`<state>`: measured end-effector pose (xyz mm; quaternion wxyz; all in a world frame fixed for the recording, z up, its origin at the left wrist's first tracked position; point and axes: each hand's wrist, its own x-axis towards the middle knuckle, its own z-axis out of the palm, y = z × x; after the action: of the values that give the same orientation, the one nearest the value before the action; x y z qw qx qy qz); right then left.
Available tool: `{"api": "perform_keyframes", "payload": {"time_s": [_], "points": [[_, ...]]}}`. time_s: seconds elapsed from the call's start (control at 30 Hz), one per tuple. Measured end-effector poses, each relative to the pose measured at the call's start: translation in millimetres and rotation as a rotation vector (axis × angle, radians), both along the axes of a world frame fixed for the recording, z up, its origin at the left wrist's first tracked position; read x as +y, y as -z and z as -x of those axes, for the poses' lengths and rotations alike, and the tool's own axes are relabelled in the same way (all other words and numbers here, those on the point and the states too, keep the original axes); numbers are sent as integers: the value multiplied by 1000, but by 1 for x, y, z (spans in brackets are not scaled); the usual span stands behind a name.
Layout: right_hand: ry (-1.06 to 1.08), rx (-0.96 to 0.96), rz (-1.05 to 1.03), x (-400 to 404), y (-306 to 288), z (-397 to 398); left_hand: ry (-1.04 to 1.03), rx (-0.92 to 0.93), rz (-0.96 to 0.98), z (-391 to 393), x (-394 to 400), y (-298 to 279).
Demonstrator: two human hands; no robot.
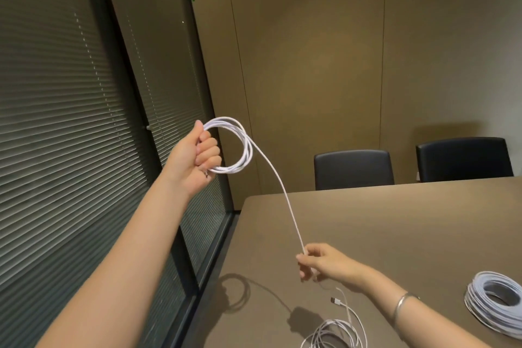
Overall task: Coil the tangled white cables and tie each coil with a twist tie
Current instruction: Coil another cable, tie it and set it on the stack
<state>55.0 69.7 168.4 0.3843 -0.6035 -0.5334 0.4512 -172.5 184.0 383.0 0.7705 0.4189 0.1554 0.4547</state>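
Cable loops (pixel 243 147), several turns, sit gripped in the raised left hand (pixel 197 161); the right hand (pixel 317 261) pinches the taut strand (pixel 282 189) below. Under those fingers more loose cable (pixel 336 333) lies uncoiled on the surface (pixel 395 220). Tying is not yet begun.

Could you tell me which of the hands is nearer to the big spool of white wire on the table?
Right. The right hand pinches the cable just left of the spool; the left hand is raised far off, gripping the coil.
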Motion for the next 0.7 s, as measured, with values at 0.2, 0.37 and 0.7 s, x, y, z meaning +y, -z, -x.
{"api": "perform_keyframes", "payload": {"time_s": [0.2,0.37,0.7], "points": [[210,-146,-269,-12,-7,9,-236,26,-40,12,12,9],[56,-685,-551,-29,-60,41,-352,268,-210,5,10,25],[156,-397,-949,-40,-135,65,-66,728,-529,-8,-25,40]]}}
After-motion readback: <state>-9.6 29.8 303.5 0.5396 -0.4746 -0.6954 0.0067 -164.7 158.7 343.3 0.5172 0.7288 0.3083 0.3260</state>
